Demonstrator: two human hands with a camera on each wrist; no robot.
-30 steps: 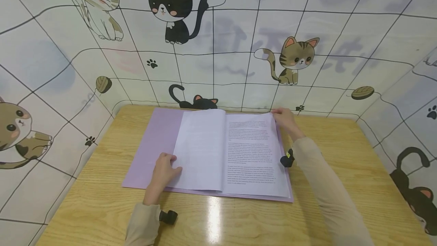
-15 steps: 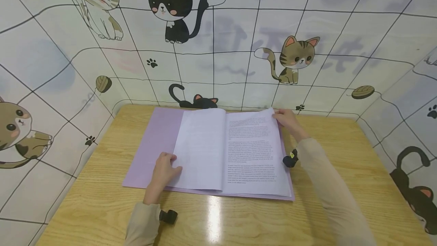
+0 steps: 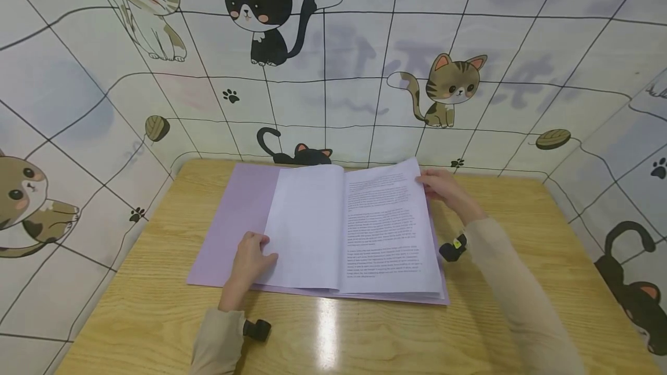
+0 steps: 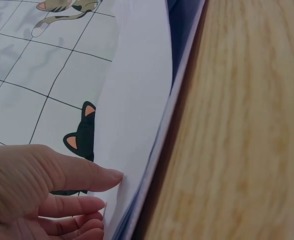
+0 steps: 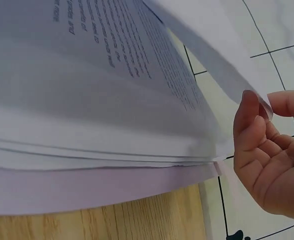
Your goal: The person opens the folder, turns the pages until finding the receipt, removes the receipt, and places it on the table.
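Note:
A purple-covered folder (image 3: 237, 219) lies spread on the wooden table, with white sheets inside. My right hand (image 3: 447, 186) pinches the upper right corner of the printed right page (image 3: 383, 230) between thumb and fingers. In the right wrist view this lifted sheet (image 5: 212, 55) curves up, apart from the printed sheet beneath (image 5: 102, 100). My left hand (image 3: 249, 259) rests at the lower left of the turned-over left page (image 3: 304, 224). Its thumb (image 4: 94, 175) touches the paper in the left wrist view, its other fingers loosely bent against the paper.
The wooden table (image 3: 375, 340) extends around the folder on both sides and in front. A wall covering with cartoon cats (image 3: 271, 16) stands close behind the folder's far edge. Small black cameras are worn on both wrists.
My right hand has moved slightly right and down with the page corner, and the page's upper right has risen off the sheets below. My left hand has stayed in place.

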